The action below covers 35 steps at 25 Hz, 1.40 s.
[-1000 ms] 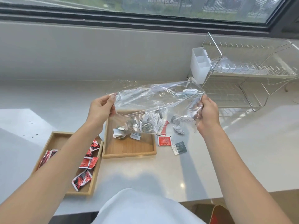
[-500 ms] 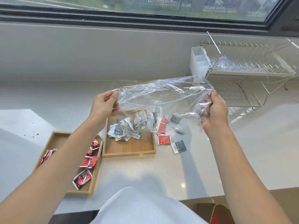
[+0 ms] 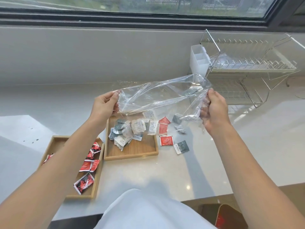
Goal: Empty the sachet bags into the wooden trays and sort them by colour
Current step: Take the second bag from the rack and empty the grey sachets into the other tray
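I hold a clear plastic bag [image 3: 158, 95] stretched sideways above the counter. My left hand [image 3: 105, 104] pinches its left end and my right hand [image 3: 214, 109] grips its bunched right end. A few sachets still cling inside near the right end. Below it, a pile of white and grey sachets [image 3: 132, 131] lies in the middle wooden tray [image 3: 132, 154]. Red sachets [image 3: 163, 128] and a grey sachet [image 3: 181, 147] lie on the counter to the tray's right. The left wooden tray [image 3: 56, 142] holds several red sachets [image 3: 89, 164], partly hidden by my left arm.
A wire dish rack [image 3: 247, 66] with a white plastic holder [image 3: 198, 60] stands at the back right by the window wall. The white counter's front edge runs below my arms. A brown box corner [image 3: 226, 217] shows at the lower right.
The sachets have dropped out of the bag into the middle tray and beside it. Both hands have lifted the bag and pulled it flatter.
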Tool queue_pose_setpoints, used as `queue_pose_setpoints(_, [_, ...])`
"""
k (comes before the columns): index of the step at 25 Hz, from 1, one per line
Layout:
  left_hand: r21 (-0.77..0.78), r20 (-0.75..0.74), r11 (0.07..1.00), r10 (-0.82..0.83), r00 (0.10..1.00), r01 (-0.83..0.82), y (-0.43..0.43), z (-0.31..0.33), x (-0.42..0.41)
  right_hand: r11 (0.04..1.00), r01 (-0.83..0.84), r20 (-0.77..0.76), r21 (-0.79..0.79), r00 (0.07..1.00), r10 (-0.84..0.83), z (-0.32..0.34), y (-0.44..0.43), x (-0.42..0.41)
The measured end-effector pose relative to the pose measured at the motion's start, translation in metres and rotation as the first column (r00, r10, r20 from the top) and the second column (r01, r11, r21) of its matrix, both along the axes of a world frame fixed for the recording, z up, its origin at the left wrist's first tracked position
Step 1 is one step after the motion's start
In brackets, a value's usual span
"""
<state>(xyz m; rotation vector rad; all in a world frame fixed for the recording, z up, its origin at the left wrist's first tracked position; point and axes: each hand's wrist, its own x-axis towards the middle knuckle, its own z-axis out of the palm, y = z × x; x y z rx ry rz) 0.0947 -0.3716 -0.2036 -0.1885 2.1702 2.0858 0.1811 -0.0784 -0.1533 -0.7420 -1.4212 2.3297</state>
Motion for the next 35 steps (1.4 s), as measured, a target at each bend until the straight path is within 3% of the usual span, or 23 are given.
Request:
queue_pose_setpoints(7, [0.019,0.014,1.0,-0.003,1.0,0.003,-0.006,-0.004,-0.003,0.998,-0.015,0.037,0.066,0.999,0.013,0.006,-0.002,0.004])
queue_pose_setpoints(9, [0.024,0.009,1.0,0.0,1.0,0.0,-0.006,-0.004,-0.001,0.989,-0.026,0.063,0.143,0.998,0.017,0.005,-0.001,0.002])
queue_pose_setpoints(11, [0.023,0.0,1.0,0.006,1.0,-0.006,-0.007,-0.003,0.0,0.946,-0.035,0.098,0.321,0.995,0.004,0.001,0.003,-0.003])
queue_pose_setpoints(13, [0.021,-0.003,1.0,0.01,1.0,-0.01,-0.009,-0.002,-0.001,0.798,-0.071,0.135,0.599,0.991,-0.013,-0.004,0.012,-0.008])
queue_pose_setpoints(16, [0.025,-0.001,0.999,0.03,1.0,-0.03,-0.012,-0.002,-0.003,0.437,-0.118,0.153,0.892,0.987,-0.044,-0.002,0.026,-0.011])
queue_pose_setpoints(24, [0.019,0.0,0.999,0.048,0.999,-0.048,-0.014,-0.004,-0.007,-0.101,-0.257,0.262,0.961,0.964,0.042,0.009,0.04,-0.013])
queue_pose_setpoints(25, [0.017,-0.003,0.999,0.045,0.999,-0.045,-0.014,-0.003,-0.007,-0.124,-0.263,0.27,0.957,0.962,0.044,0.01,0.042,-0.013])
queue_pose_setpoints(31, [0.021,-0.007,0.999,0.044,0.999,-0.044,-0.012,-0.005,-0.007,-0.05,-0.196,0.199,0.979,0.978,0.066,0.009,0.046,-0.016])
queue_pose_setpoints(33, [0.039,-0.008,0.998,0.051,0.999,-0.051,-0.014,-0.005,-0.008,-0.107,-0.188,0.196,0.976,0.978,0.066,0.011,0.041,-0.015])
queue_pose_setpoints(35, [0.033,-0.002,0.999,0.043,0.999,-0.043,-0.015,-0.006,-0.008,-0.103,-0.149,0.157,0.983,0.985,0.067,0.014,0.04,-0.017])
